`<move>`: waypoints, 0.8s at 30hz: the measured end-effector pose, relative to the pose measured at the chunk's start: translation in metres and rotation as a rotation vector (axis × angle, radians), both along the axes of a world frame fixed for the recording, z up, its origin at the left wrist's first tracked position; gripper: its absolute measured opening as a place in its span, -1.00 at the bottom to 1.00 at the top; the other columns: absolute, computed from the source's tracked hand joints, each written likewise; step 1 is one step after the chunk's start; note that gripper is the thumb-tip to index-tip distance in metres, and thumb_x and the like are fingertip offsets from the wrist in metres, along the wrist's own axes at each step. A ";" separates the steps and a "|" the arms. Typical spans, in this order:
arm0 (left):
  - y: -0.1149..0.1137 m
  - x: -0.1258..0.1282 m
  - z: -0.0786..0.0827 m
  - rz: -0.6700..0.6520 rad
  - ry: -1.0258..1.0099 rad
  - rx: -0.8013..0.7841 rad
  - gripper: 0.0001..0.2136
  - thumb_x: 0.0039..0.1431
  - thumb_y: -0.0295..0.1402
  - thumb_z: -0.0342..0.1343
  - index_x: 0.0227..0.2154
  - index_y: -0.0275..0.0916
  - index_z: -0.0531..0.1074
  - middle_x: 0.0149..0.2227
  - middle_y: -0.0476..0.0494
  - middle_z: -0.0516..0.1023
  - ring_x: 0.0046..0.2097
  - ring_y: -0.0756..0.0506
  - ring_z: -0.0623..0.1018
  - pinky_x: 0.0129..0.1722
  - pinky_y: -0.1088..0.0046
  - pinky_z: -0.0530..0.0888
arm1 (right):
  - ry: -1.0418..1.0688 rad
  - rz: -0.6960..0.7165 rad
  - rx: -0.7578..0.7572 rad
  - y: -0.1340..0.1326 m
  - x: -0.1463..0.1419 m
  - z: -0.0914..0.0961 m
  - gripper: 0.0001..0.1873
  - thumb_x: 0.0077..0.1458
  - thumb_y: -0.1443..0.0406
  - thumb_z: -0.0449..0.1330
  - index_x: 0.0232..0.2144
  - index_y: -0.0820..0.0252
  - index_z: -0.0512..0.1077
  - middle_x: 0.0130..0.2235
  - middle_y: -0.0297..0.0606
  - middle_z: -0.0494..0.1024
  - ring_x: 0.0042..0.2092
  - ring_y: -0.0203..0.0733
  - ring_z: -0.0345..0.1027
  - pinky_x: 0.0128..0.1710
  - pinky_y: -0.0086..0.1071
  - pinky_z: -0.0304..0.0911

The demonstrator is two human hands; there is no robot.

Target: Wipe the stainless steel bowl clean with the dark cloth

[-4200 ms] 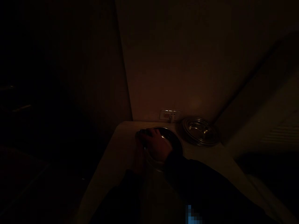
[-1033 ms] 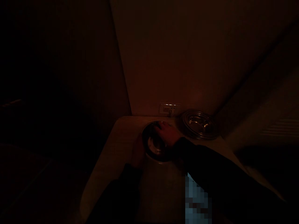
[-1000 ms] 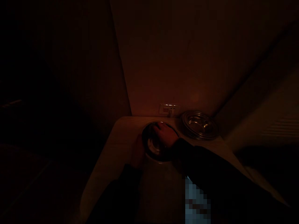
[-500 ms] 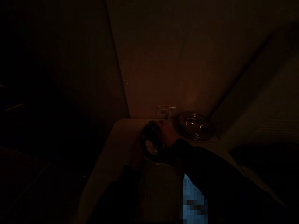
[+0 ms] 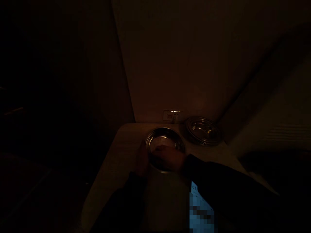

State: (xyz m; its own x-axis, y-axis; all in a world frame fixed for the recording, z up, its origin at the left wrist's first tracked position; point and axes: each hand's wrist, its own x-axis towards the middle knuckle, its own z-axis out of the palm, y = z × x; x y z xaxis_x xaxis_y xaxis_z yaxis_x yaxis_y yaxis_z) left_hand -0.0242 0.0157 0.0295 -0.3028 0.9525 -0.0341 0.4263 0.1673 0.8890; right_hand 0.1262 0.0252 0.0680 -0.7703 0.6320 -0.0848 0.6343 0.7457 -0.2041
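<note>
A round, shiny metal plate (image 5: 163, 132) with a raised rim lies on the table in front of me. At its left edge my left hand (image 5: 142, 158) grips the rim, though darkness hides most of the fingers. My right hand (image 5: 170, 157) is over the near part of the plate, fingers bent and pointing left. Something dark seems to be under those fingers, too dim to make out. Both arms wear dark sleeves.
The light-coloured table (image 5: 121, 152) has a rounded far left corner. Behind it, a socket plate (image 5: 172, 115) sits low on the wall. Stacked metal plates (image 5: 204, 131) stand at the back right. A lit screen (image 5: 201, 210) glows beneath my right arm.
My right hand has moved from the far rim of the plate toward me, uncovering the plate's far part. The left hand has stayed at the left edge.
</note>
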 end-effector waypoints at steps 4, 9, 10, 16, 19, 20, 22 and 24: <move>0.006 -0.003 -0.007 -0.005 -0.044 -0.012 -0.70 0.22 -0.50 -0.16 -0.13 -0.36 0.45 -0.14 -0.29 0.61 -0.11 -0.17 0.58 -0.03 0.27 0.47 | -0.075 -0.074 0.169 0.022 -0.023 -0.001 -0.63 0.27 0.37 -0.03 0.08 0.19 0.35 0.08 0.01 0.39 0.09 0.03 0.26 -0.05 -0.15 0.29; 0.005 -0.003 -0.006 -0.011 0.006 -0.018 -0.75 0.19 -0.48 -0.08 -0.16 -0.30 0.45 -0.09 -0.30 0.58 -0.05 -0.21 0.55 0.02 0.22 0.43 | -0.163 -0.170 0.181 0.039 -0.001 0.005 -0.64 0.24 0.43 -0.07 -0.02 0.32 0.43 0.01 0.16 0.42 0.09 0.12 0.25 -0.06 -0.06 0.28; 0.004 -0.002 -0.005 -0.006 0.013 -0.023 -0.76 0.19 -0.47 -0.08 -0.17 -0.30 0.45 -0.08 -0.31 0.58 -0.04 -0.22 0.55 0.03 0.21 0.42 | -0.183 -0.199 0.162 0.037 0.006 0.006 -0.65 0.22 0.44 -0.06 -0.05 0.36 0.45 -0.02 0.21 0.44 0.06 0.14 0.30 -0.10 -0.06 0.30; -0.004 0.001 0.006 -0.024 0.000 -0.032 -0.75 0.22 -0.37 -0.06 -0.14 -0.31 0.45 -0.11 -0.31 0.58 -0.11 -0.22 0.56 -0.09 0.24 0.47 | -0.155 -0.117 -0.076 0.010 0.021 0.015 -0.69 -0.05 0.37 0.28 -0.18 0.11 0.54 -0.22 -0.24 0.60 -0.20 -0.17 0.48 -0.23 -0.43 0.32; -0.006 0.001 0.009 -0.026 -0.060 -0.004 -0.74 0.24 -0.38 -0.08 -0.13 -0.32 0.45 -0.10 -0.29 0.58 -0.09 -0.19 0.55 -0.08 0.31 0.46 | -0.028 -0.181 -0.012 0.011 0.021 0.025 -0.60 0.10 0.39 0.15 0.02 0.12 0.42 -0.01 -0.20 0.50 -0.01 -0.19 0.39 -0.03 -0.42 0.25; -0.007 0.001 0.008 -0.016 -0.111 -0.006 -0.70 0.28 -0.35 -0.16 -0.14 -0.33 0.46 -0.11 -0.29 0.59 -0.09 -0.17 0.56 -0.09 0.32 0.46 | 0.022 -0.262 0.053 0.015 0.021 0.028 -0.58 0.16 0.40 0.08 0.08 0.16 0.36 0.06 -0.11 0.44 0.05 -0.13 0.33 0.02 -0.34 0.22; -0.007 0.001 0.006 -0.007 -0.217 -0.025 -0.57 0.34 -0.27 -0.32 -0.17 -0.33 0.47 -0.13 -0.30 0.60 -0.10 -0.17 0.57 -0.09 0.31 0.47 | 0.109 -0.435 0.175 0.023 0.021 0.029 -0.57 0.23 0.40 -0.01 0.13 0.20 0.30 0.10 0.03 0.34 0.11 0.00 0.23 0.04 -0.19 0.20; -0.005 0.002 0.002 -0.010 -0.261 -0.049 -0.49 0.35 -0.22 -0.39 -0.19 -0.34 0.48 -0.16 -0.33 0.60 -0.12 -0.19 0.58 -0.08 0.26 0.47 | 0.167 -0.537 0.230 0.032 0.016 0.025 -0.60 0.24 0.39 -0.02 0.10 0.16 0.33 0.06 0.05 0.34 0.10 0.06 0.20 0.01 -0.13 0.22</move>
State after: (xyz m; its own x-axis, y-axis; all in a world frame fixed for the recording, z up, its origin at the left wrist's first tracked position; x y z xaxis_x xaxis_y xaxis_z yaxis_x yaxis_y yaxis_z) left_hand -0.0226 0.0106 0.0316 -0.2682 0.9507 -0.1558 0.1858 0.2097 0.9600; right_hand 0.1426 0.0571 0.0934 -0.3297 0.9238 0.1948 0.9075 0.3670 -0.2045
